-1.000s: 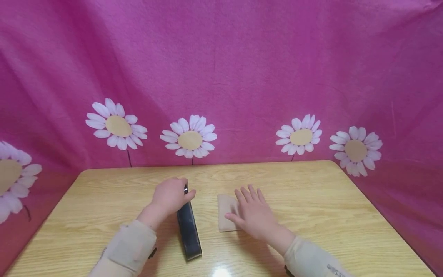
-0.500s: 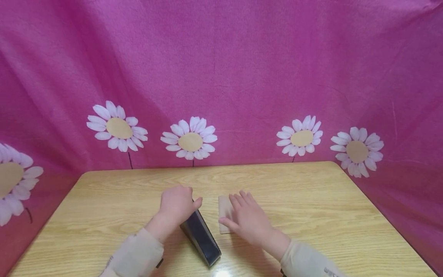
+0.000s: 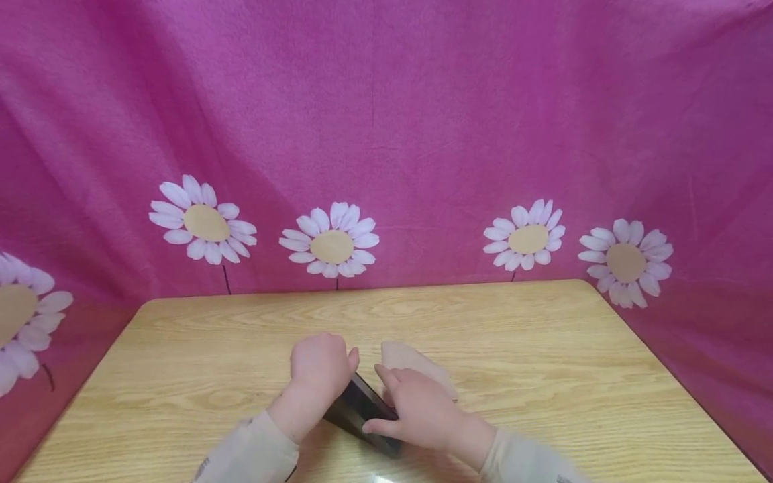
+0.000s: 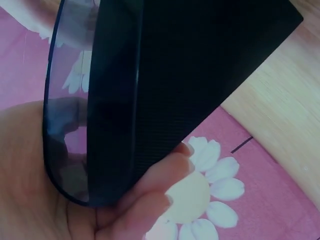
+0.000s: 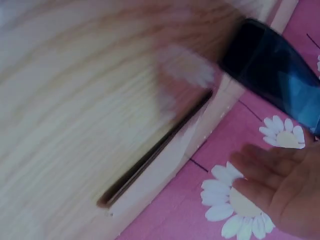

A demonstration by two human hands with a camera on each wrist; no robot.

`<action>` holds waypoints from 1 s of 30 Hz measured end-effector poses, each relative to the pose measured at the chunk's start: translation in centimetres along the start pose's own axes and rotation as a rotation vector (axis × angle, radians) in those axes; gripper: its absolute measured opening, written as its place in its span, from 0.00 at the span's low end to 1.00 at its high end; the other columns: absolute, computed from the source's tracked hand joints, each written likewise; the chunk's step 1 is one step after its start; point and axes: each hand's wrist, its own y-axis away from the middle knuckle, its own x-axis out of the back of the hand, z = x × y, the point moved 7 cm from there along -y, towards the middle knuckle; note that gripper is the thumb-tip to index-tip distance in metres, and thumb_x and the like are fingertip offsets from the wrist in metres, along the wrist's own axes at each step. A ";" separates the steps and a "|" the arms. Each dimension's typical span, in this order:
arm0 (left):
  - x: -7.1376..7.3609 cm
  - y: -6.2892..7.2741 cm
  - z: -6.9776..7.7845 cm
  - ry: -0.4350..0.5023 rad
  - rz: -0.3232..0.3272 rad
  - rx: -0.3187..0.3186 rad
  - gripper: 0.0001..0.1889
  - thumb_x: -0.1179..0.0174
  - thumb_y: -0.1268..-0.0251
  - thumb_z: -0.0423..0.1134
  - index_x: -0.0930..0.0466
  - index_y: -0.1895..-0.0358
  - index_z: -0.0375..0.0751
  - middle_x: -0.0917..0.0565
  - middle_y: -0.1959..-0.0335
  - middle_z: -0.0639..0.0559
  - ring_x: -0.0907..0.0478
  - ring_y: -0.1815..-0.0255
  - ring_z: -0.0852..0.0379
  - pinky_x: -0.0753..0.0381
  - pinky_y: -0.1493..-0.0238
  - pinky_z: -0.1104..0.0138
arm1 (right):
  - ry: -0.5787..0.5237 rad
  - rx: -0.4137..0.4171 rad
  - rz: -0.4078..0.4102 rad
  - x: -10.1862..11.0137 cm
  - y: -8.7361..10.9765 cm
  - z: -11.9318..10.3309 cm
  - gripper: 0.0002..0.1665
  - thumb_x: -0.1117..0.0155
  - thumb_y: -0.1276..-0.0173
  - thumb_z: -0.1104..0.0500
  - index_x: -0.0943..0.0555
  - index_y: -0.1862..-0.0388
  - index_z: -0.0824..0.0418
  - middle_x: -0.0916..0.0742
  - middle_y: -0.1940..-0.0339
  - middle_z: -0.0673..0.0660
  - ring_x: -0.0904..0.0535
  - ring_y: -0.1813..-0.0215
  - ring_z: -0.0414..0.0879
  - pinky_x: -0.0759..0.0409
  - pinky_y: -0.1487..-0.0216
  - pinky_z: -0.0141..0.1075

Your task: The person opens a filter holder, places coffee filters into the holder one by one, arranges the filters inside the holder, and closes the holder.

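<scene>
A long black object with a wedge-shaped side and a clear rim (image 4: pixel 115 115) hangs tilted over the table; its exact kind I cannot tell. At its upper end, my left hand (image 3: pixel 323 369) grips it with curled fingers, best seen in the left wrist view. My right hand (image 3: pixel 425 409) is spread at its lower end, thumb in front of it in the head view. In the right wrist view, that hand's fingers lie loosely extended, and firm contact with the black object (image 5: pixel 275 70) cannot be told. Behind the right hand, a thin flat beige piece (image 3: pixel 417 359) lies on the table, partly covered.
The wooden table (image 3: pixel 543 349) has rounded far corners. A magenta cloth (image 3: pixel 423 134) with large white daisies hangs behind it and along both sides. Sleeves cover both forearms.
My left hand has moved right and nearer, swinging the black object's lower end to the right. My right hand has shifted left and nearer, uncovering more of the beige piece.
</scene>
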 end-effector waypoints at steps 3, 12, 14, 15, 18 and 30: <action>-0.2 0.1 0.2 0.008 -0.013 0.019 0.24 0.44 0.38 0.52 0.26 0.88 0.40 0.27 0.90 0.50 0.30 0.87 0.57 0.29 0.85 0.66 | -0.032 -0.010 -0.061 -0.5 0.1 -0.3 0.44 0.36 0.47 0.34 0.30 0.42 0.64 0.20 0.74 0.44 0.25 0.70 0.35 0.25 0.68 0.30; -0.9 0.6 0.2 0.071 -0.079 0.043 0.26 0.45 0.40 0.57 0.28 0.87 0.41 0.27 0.88 0.51 0.29 0.85 0.57 0.30 0.84 0.66 | 0.002 0.009 -0.065 -1.0 0.4 -0.8 0.24 0.30 0.50 0.44 0.29 0.65 0.58 0.25 0.83 0.43 0.34 0.81 0.34 0.35 0.80 0.27; -1.0 0.7 0.1 0.130 -0.113 0.014 0.26 0.44 0.43 0.60 0.24 0.80 0.38 0.24 0.84 0.50 0.26 0.82 0.56 0.28 0.82 0.65 | 0.016 0.012 -0.065 -1.0 0.4 -0.8 0.24 0.30 0.51 0.44 0.29 0.66 0.58 0.25 0.83 0.44 0.34 0.81 0.34 0.35 0.80 0.28; -1.0 0.7 -0.1 0.175 -0.133 -0.007 0.27 0.43 0.44 0.61 0.22 0.74 0.36 0.21 0.81 0.49 0.24 0.80 0.55 0.27 0.79 0.64 | 0.026 0.016 -0.062 -1.0 0.4 -0.9 0.24 0.30 0.51 0.44 0.29 0.67 0.58 0.24 0.82 0.44 0.33 0.81 0.34 0.34 0.80 0.28; -1.3 0.7 -0.7 0.351 -0.247 -0.088 0.31 0.39 0.50 0.63 0.25 0.61 0.33 0.20 0.75 0.48 0.24 0.74 0.54 0.26 0.73 0.63 | 0.040 0.032 -0.062 -0.9 0.3 -1.1 0.24 0.30 0.51 0.44 0.28 0.66 0.59 0.23 0.82 0.45 0.32 0.80 0.35 0.33 0.79 0.29; -3.6 0.7 -3.4 0.776 -0.476 -0.456 0.26 0.27 0.60 0.34 0.28 0.55 0.43 0.18 0.61 0.54 0.22 0.58 0.60 0.26 0.50 0.60 | 0.045 0.028 -0.076 -1.0 0.2 -0.8 0.25 0.30 0.51 0.44 0.31 0.69 0.57 0.24 0.83 0.46 0.34 0.81 0.35 0.34 0.80 0.29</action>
